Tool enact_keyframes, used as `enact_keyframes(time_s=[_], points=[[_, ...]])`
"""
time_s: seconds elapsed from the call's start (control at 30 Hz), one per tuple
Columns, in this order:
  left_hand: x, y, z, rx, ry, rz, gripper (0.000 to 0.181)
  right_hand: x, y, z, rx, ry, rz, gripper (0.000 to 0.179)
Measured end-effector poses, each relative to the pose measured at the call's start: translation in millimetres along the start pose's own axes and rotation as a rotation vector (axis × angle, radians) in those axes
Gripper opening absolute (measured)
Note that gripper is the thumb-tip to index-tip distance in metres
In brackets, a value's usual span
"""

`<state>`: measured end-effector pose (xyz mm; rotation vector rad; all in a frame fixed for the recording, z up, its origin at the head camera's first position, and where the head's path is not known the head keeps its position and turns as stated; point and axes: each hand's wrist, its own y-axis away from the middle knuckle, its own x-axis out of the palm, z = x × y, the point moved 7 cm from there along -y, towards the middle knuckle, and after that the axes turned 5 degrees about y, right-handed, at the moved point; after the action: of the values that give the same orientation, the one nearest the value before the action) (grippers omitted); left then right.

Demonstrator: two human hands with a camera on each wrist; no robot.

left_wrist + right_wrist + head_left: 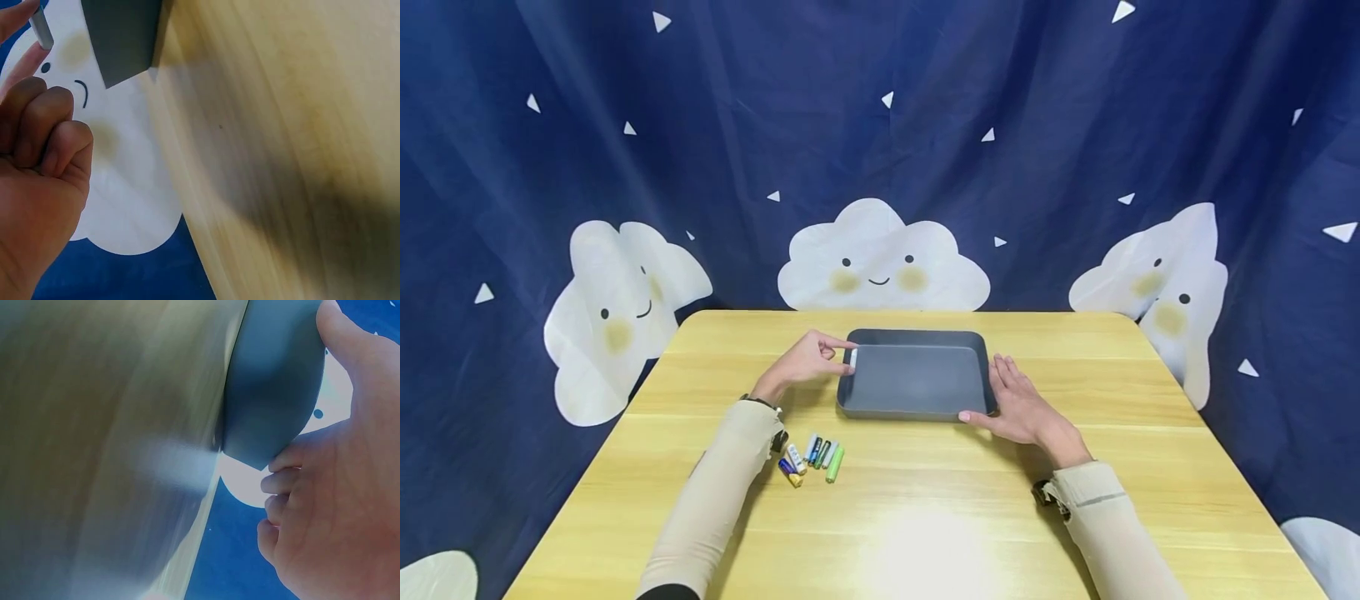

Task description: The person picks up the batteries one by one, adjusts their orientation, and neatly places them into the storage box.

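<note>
A dark grey rectangular tray (917, 379) sits on the table. At its left end my left hand (805, 361) pinches a white battery (853, 359) between thumb and index finger; the other fingers are curled in. The left wrist view shows that battery (41, 29) held by its two ends. My right hand (1018, 406) touches the tray's right end, its thumb at the front corner and the fairly straight fingers along the side wall. Near my left wrist lie several loose batteries, among them a green one (835, 465) and a blue-and-yellow one (790, 472).
The wooden table (925, 500) has a bright glare patch near the front. A dark blue curtain (880, 150) with white clouds and triangles hangs behind the table and along both sides.
</note>
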<state>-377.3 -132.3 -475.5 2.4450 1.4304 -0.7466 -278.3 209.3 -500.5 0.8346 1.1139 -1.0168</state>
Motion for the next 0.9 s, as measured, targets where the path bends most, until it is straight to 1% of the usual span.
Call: enact_keyframes(time_s=[0.2, 0.33, 0.43, 0.7, 0.8, 0.9], points=[[5.5, -2.7, 10.6, -0.033, -0.081, 0.020, 0.051, 2, 0.3, 1, -0.001, 0.011, -0.003, 0.117], [8.4, -3.6, 13.2, -0.045, -0.139, 0.036, 0.049, 3, 0.4, 2, -0.001, 0.015, 0.000, 0.117], [10.3, -3.9, 14.6, -0.065, -0.185, 0.051, 0.049, 3, -0.3, 2, -0.003, 0.017, 0.001, 0.117], [14.3, -6.8, 22.0, -0.172, -0.307, 0.073, 0.045, 3, -0.8, 2, 0.000, 0.017, 0.005, 0.117], [15.5, -8.9, 21.0, -0.194, -0.369, 0.083, 0.045, 3, -0.5, 1, 0.002, 0.013, 0.007, 0.117], [16.6, -11.2, 17.0, -0.199, -0.451, 0.092, 0.045, 2, -0.7, 0, 0.005, 0.008, 0.005, 0.117]])
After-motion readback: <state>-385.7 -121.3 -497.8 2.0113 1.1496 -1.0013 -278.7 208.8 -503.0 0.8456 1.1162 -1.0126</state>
